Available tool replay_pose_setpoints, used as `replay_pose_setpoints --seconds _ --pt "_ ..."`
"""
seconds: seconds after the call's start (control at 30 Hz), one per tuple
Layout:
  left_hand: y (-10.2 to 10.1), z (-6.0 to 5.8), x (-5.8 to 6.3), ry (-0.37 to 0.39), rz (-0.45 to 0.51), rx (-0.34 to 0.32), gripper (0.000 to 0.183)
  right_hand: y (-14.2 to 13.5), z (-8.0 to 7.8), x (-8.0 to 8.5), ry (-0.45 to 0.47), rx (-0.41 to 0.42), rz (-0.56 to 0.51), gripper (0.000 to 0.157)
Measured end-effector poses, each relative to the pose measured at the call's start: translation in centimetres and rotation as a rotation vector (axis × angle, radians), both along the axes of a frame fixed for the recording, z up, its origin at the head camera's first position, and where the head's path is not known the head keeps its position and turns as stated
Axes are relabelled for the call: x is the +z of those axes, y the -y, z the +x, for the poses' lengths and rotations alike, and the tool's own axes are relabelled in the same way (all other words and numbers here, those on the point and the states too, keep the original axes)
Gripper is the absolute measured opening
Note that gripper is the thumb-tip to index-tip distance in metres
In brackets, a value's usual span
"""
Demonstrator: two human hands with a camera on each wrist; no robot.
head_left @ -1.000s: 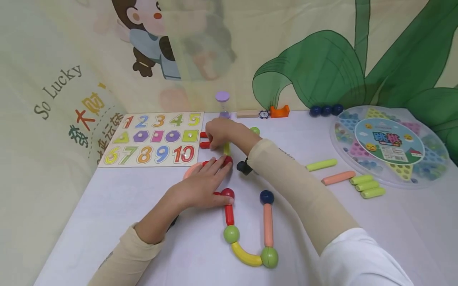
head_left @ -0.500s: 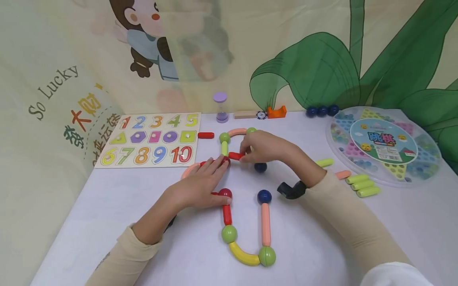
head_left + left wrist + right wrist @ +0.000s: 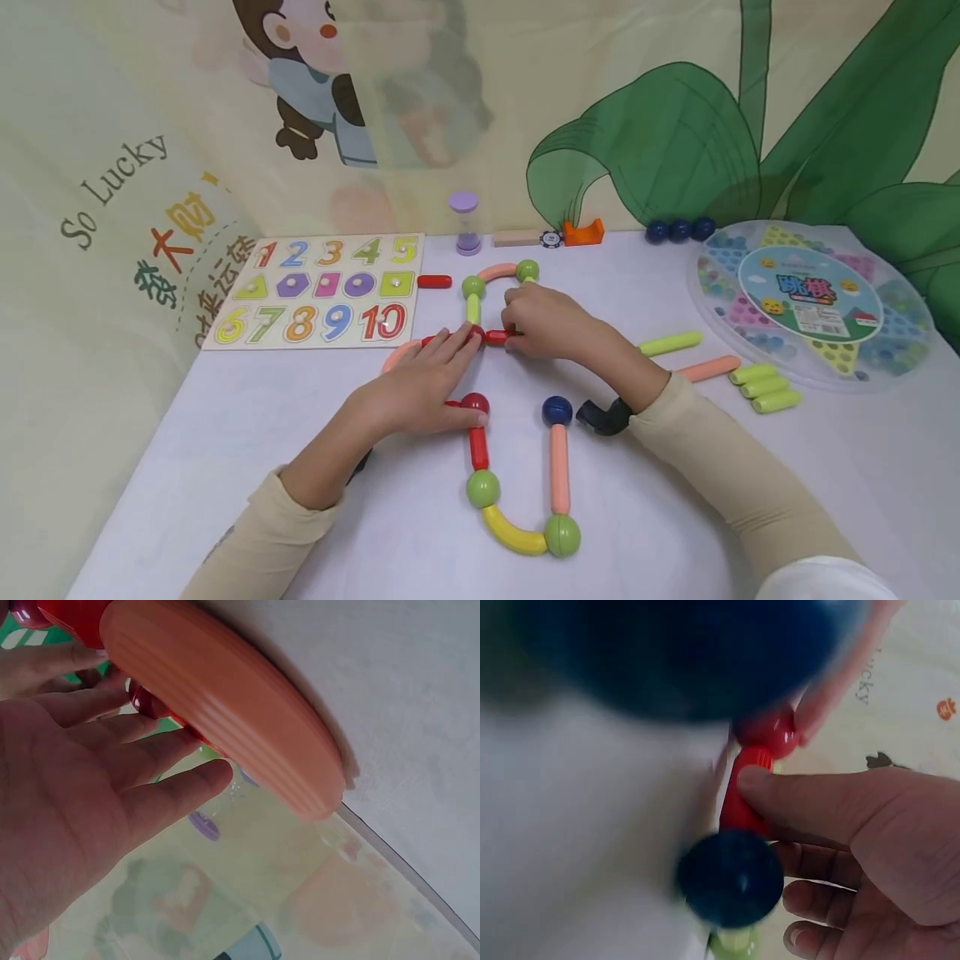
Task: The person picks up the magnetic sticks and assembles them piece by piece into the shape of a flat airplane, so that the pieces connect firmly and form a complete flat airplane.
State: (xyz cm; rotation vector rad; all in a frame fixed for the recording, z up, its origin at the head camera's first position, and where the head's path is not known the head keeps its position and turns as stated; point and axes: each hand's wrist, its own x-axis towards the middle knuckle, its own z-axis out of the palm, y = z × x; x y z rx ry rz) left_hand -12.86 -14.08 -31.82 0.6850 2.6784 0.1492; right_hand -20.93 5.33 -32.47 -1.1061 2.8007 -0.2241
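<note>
My right hand (image 3: 555, 325) pinches a short red magnetic rod (image 3: 742, 799) between thumb and fingers. One end of the rod meets the upper red ball (image 3: 476, 334); a dark blue ball (image 3: 731, 877) sits at its other end in the right wrist view, mostly hidden from the head view. My left hand (image 3: 416, 387) lies with straight fingers over the figure's left side, fingertips at the upper red ball and thumb at the lower red ball (image 3: 474, 405). A curved peach rod (image 3: 225, 712) runs beside its fingers. Above, a light green rod (image 3: 473, 310) joins a green ball (image 3: 473, 286).
A number puzzle board (image 3: 315, 292) lies at the back left, a loose red rod (image 3: 434, 282) beside it. An hourglass (image 3: 466, 225) stands at the back. Right are loose green rods (image 3: 765, 386), a peach rod (image 3: 708, 368) and a round checkers box (image 3: 810, 304).
My right hand has carried one red rod from beside the puzzle board rightward and down to the upper red ball, where the rod now lies level. My left hand stays in place.
</note>
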Motion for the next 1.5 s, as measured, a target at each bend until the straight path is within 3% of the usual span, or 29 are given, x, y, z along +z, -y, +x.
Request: replay_pose_setpoints --seconds 0.13,0.4,0.6,0.83,0.97,1.1,1.17,1.33,1.5 --pt "-0.2 0.0 0.0 -0.001 0.008 -0.005 0.101 0.9 -0.2 0.3 0.016 0.004 0.026 0.014" --pt "-0.4 -0.1 0.1 0.0 0.011 -0.015 0.1 1.0 -1.0 0.8 0.146 0.017 0.067 0.013" --pt "-0.4 -0.1 0.0 0.003 0.007 -0.014 0.101 0.7 -1.6 1.3 0.254 0.003 0.049 0.012" --pt "-0.3 -0.1 0.1 0.014 0.015 -0.011 0.1 0.8 -2.2 1.7 0.296 0.03 0.018 0.011" --pt "0.0 -0.2 0.1 0.011 0.011 -0.011 0.1 2.0 -3.6 2.3 0.256 0.04 -0.059 0.011" --pt "0.4 -0.2 0.1 -0.001 0.014 -0.004 0.099 5.2 -5.9 2.1 0.177 0.018 -0.173 0.013" --pt "0.5 -0.1 0.0 -0.002 0.022 -0.005 0.099 6.9 -7.0 1.5 0.15 0.012 -0.157 0.018" --pt "0.5 0.0 -0.1 -0.009 0.034 -0.02 0.099 9.4 -8.5 -0.2 0.138 0.073 0.019 0.024" --pt "0.5 0.0 0.0 -0.015 0.037 -0.026 0.099 9.8 -8.3 -0.1 0.092 0.11 -0.045 0.015"
